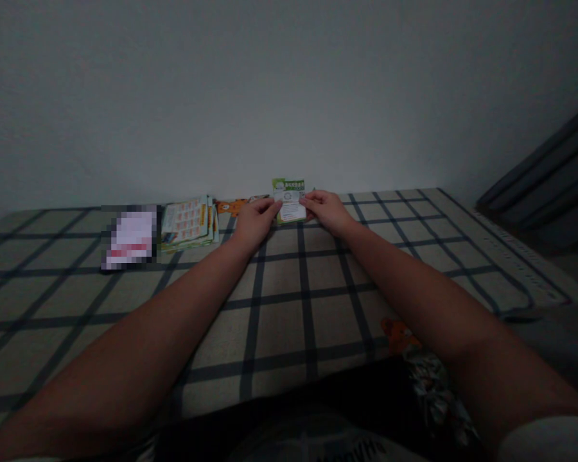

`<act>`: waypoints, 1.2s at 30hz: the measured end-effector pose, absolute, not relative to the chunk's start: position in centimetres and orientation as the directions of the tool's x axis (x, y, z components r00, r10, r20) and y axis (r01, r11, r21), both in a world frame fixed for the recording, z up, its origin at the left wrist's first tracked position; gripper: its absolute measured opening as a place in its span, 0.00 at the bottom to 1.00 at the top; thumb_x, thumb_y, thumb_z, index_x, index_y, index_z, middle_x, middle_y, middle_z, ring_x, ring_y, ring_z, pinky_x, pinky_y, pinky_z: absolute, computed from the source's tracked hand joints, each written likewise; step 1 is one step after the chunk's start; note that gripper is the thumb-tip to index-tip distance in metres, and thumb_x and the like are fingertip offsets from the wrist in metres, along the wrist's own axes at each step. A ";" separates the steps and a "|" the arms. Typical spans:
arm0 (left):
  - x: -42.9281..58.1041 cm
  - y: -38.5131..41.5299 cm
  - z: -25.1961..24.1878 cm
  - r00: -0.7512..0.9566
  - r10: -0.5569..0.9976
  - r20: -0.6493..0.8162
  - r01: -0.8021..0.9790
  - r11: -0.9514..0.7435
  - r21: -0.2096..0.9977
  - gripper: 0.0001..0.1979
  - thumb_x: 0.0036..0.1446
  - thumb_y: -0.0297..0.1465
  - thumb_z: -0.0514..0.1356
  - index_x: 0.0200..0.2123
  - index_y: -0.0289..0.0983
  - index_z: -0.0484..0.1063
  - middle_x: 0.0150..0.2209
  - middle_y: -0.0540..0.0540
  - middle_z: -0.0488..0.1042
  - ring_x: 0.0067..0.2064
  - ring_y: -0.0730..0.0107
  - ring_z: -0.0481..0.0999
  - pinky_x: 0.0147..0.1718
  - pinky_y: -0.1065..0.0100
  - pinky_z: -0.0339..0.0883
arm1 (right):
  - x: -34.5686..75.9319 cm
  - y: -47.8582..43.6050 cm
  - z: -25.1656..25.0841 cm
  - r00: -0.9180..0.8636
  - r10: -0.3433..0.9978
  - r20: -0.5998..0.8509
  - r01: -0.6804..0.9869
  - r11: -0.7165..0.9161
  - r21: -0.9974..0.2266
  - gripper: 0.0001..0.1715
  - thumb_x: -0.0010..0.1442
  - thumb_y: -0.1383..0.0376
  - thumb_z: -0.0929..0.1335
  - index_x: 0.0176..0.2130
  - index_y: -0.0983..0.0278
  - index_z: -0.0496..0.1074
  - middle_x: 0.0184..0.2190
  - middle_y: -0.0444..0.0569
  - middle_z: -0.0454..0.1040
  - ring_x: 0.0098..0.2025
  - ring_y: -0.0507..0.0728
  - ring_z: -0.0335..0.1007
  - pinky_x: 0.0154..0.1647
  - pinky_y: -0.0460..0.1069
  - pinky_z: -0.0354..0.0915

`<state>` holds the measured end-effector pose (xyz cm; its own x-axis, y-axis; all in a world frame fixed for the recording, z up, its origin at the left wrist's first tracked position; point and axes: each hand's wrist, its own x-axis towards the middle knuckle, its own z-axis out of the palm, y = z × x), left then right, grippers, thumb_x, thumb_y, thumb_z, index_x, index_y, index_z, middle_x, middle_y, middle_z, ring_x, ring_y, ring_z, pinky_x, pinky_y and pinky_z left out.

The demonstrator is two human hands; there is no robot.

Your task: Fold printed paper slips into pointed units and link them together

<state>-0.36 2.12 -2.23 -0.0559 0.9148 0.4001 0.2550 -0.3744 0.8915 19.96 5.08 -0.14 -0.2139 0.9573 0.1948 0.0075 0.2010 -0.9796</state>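
Note:
Both arms reach forward over a checked cloth (279, 321). Between my hands is a small green-and-white printed leaflet (293, 208), held up near the wall. My left hand (257, 221) pinches its left edge between thumb and fingers. On the other side, my right hand (328, 210) grips the right edge the same way. Green shows behind the leaflet's left and lower edges; whether that is a second sheet I cannot tell. The print is too small to read.
Left of my hands lies a stack of printed leaflets (187, 221), slightly fanned. Beside it is a blurred-out pinkish-white object (132, 237) with a dark border. A pale wall (289, 96) rises behind the cloth. Dark folded fabric (553, 179) hangs at the right.

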 end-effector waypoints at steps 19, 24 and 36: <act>-0.5 2.8 -2.6 -0.202 0.887 0.415 0.182 -0.383 0.906 0.19 0.56 0.46 0.70 0.39 0.36 0.85 0.36 0.43 0.84 0.38 0.60 0.81 0.41 0.61 0.75 | 19.8 4.3 0.5 -0.265 0.959 0.101 0.035 0.115 -0.993 0.07 0.67 0.74 0.71 0.35 0.65 0.75 0.25 0.44 0.78 0.25 0.48 0.74 0.28 0.42 0.73; -0.6 3.1 -2.9 -0.204 0.867 0.454 0.183 -0.422 0.888 0.18 0.55 0.46 0.70 0.40 0.37 0.85 0.39 0.42 0.86 0.41 0.58 0.82 0.44 0.59 0.75 | 19.7 4.1 0.8 -0.248 0.965 0.085 0.056 0.102 -0.993 0.10 0.68 0.75 0.70 0.34 0.65 0.74 0.25 0.44 0.78 0.23 0.48 0.73 0.26 0.42 0.72; -0.4 2.8 -2.5 -0.242 0.867 0.436 0.157 -0.409 0.899 0.19 0.55 0.45 0.69 0.41 0.36 0.86 0.40 0.43 0.86 0.42 0.59 0.82 0.46 0.61 0.76 | 19.9 4.3 0.4 -0.297 0.952 0.071 0.026 0.082 -0.996 0.09 0.65 0.76 0.70 0.36 0.63 0.72 0.24 0.41 0.76 0.23 0.48 0.72 0.28 0.42 0.72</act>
<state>-0.37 2.77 -2.45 -0.2424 0.8666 0.4361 0.1570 -0.4086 0.8991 19.88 4.31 0.42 -0.2971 0.9522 0.0708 0.0261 0.0822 -0.9963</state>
